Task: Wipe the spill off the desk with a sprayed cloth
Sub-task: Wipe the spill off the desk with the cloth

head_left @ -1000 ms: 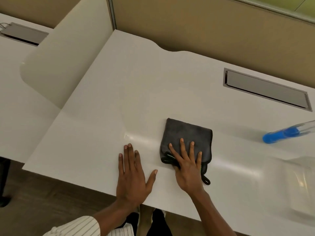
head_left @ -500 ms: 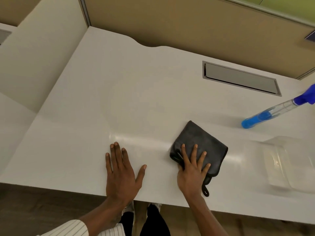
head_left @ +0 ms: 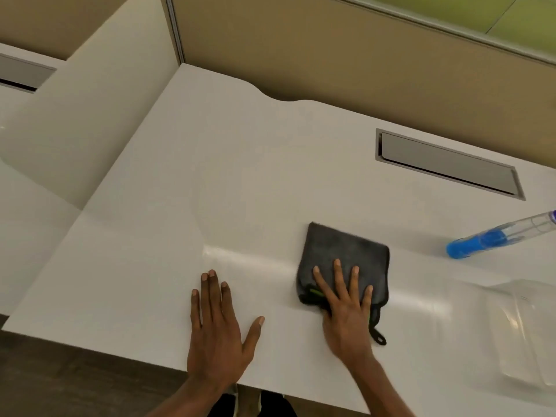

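- Right hand [head_left: 346,308]: flat, fingers spread, palm pressing a folded dark cloth [head_left: 346,254] onto the white desk [head_left: 150,266], near its front edge.
- Left hand [head_left: 216,326]: flat on bare desk, fingers together, thumb out, holding nothing, left of the cloth.
- Spray bottle [head_left: 493,237] lies on its side, far right.

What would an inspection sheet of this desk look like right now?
Surface: white desk, glossy streak near the front; no spill seen.
Job's things: dark folded cloth flat on desk; spray bottle lying at right.
Clutter: clear container at right edge.
Hands: left hand flat on bare desk; right hand pressing the cloth, fingers spread.
Cables: nothing seen; closed metal hatch in desk.
Surroundings: tan partition behind.
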The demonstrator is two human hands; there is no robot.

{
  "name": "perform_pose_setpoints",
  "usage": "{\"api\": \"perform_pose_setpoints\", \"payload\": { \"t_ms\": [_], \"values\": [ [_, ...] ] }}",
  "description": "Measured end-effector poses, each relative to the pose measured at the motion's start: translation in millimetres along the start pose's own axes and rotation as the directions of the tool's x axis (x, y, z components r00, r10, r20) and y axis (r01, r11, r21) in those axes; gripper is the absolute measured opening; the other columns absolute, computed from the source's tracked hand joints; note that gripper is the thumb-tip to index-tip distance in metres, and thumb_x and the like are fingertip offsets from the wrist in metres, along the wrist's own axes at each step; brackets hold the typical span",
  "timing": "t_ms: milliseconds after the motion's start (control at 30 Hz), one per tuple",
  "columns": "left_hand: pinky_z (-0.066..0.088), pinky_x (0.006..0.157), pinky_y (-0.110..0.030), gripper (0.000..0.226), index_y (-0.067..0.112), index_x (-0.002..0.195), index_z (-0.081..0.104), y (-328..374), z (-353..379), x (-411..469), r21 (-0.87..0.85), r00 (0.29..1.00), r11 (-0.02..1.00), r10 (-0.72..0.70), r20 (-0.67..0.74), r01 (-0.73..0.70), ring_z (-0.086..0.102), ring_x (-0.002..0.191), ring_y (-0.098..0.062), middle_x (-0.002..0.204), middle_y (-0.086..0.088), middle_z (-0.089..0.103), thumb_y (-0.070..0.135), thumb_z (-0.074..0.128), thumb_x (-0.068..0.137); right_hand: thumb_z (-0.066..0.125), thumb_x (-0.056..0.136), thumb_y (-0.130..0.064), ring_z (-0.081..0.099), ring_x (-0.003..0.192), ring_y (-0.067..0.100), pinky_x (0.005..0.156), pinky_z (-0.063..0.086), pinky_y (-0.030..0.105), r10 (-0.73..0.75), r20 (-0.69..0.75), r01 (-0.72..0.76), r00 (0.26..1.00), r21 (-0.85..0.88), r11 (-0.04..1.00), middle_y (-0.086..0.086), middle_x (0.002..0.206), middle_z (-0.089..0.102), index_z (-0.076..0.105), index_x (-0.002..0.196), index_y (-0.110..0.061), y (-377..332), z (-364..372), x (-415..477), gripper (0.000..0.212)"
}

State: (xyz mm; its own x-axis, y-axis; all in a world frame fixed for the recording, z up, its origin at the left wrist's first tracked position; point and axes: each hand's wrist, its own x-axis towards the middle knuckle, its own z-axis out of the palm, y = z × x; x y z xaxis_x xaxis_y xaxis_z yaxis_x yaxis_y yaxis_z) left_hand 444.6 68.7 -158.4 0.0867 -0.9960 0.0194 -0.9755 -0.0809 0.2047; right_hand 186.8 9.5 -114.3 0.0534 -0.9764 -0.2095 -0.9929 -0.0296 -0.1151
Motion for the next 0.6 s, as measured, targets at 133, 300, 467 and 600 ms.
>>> {"api": "perform_pose_setpoints", "payload": {
  "t_ms": [133,300,467,600],
  "values": [
    [0.018,0.136,-0.061,0.108,-0.009,0.166,0.032,-1.4,3.9,0.1,-0.023,1.0,1.0,-0.008,-0.007,0.008,0.006,0.173,-0.04,0.185,-0.024,-0.001,0.077,0.042,0.102,0.053,0.103,-0.026,-0.005,0.161,0.041,0.121,0.01,0.077,0.064,0.009,-0.064,0.998,-0.005,0.998,-0.002,0.177,0.0,0.008,0.161,-0.052,32.3,-24.6,102.0,0.078],
    [0.02,0.136,-0.064,0.108,-0.009,0.167,0.03,-2.7,9.7,0.7,-0.025,1.0,1.0,0.002,-0.03,-0.002,0.007,0.173,-0.041,0.184,-0.025,0.001,0.075,0.047,0.102,0.046,0.107,-0.033,-0.005,0.161,0.043,0.12,0.011,0.078,0.113,0.057,-0.114,0.992,0.002,0.994,0.001,0.177,0.001,0.009,0.163,-0.049,28.7,-41.6,146.2,0.068],
    [0.019,0.136,-0.064,0.11,-0.009,0.167,0.029,-4.7,14.4,-0.1,-0.031,0.999,0.999,0.013,-0.043,-0.014,0.008,0.172,-0.042,0.184,-0.026,0.002,0.075,0.052,0.1,0.058,0.098,-0.022,-0.012,0.16,0.042,0.123,0.008,0.073,0.04,0.015,-0.04,0.999,0.011,0.999,-0.001,0.176,-0.008,0.004,0.162,-0.049,-15.7,-17.3,40.3,0.088],
    [0.013,0.138,-0.059,0.111,-0.004,0.17,0.025,-2.8,15.6,-0.4,-0.029,1.0,1.0,-0.006,-0.024,0.005,0.007,0.173,-0.04,0.185,-0.024,0.003,0.078,0.048,0.099,0.081,0.079,-0.023,0.013,0.158,0.045,0.118,0.026,0.076,-0.076,0.057,0.073,0.995,0.047,0.996,0.003,0.173,0.022,0.03,0.159,-0.046,-61.7,3.6,-38.1,0.098]
  ]
}}
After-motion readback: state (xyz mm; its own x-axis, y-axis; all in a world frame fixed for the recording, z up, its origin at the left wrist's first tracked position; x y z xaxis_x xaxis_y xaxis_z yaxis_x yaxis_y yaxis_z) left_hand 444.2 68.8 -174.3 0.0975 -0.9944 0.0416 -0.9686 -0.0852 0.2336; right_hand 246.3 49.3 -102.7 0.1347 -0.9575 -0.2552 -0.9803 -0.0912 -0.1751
